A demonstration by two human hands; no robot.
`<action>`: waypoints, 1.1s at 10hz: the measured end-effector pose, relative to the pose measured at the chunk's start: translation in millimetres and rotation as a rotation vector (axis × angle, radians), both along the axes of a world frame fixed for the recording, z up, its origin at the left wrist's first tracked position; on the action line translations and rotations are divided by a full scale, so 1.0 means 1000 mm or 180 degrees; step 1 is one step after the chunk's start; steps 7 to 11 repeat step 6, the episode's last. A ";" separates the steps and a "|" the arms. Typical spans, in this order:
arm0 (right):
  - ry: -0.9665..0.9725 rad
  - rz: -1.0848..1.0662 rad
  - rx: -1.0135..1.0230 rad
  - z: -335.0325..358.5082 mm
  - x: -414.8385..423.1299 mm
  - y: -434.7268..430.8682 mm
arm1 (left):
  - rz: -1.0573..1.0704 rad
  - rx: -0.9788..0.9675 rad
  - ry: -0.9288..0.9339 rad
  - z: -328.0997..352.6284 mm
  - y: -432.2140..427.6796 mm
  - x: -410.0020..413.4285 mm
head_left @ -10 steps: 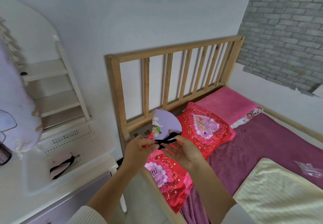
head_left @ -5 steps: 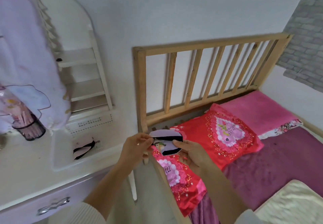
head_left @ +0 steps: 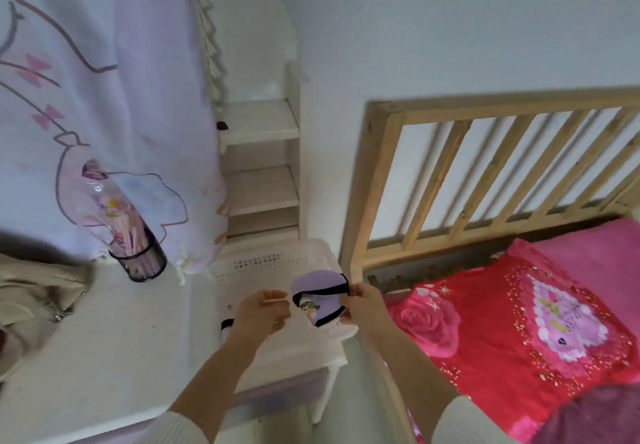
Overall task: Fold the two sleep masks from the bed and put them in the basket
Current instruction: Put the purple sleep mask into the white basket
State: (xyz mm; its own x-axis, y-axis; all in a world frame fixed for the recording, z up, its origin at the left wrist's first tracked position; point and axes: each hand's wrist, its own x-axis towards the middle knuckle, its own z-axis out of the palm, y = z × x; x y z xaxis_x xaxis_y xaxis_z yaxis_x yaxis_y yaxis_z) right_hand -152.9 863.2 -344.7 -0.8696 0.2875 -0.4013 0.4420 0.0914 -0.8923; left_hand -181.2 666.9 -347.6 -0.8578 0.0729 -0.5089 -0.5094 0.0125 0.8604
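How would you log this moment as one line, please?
phase: placing | right hand: holds purple sleep mask over white basket | left hand: beside mask, grip unclear

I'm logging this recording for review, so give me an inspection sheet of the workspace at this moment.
Surface: white dresser top, basket standing on it.
Job's things: folded purple sleep mask held over white basket; another mask partly hidden inside it.
Clutter: black mesh cup, beige bag.
Grippers: right hand pinches the mask; left hand beside it, grip unclear.
Cables: nothing seen.
Surroundings: wooden headboard, red pillows, white shelves.
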 end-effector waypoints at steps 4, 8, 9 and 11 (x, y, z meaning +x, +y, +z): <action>-0.1245 -0.0317 -0.0259 -0.065 -0.066 -0.055 | -0.0604 -0.3355 0.1579 -0.054 -0.091 -0.025; -0.1305 0.0463 0.0589 -0.040 -0.078 -0.047 | -0.0710 -0.3771 0.1438 -0.063 -0.090 -0.026; -0.1305 0.0463 0.0589 -0.040 -0.078 -0.047 | -0.0710 -0.3771 0.1438 -0.063 -0.090 -0.026; -0.1305 0.0463 0.0589 -0.040 -0.078 -0.047 | -0.0710 -0.3771 0.1438 -0.063 -0.090 -0.026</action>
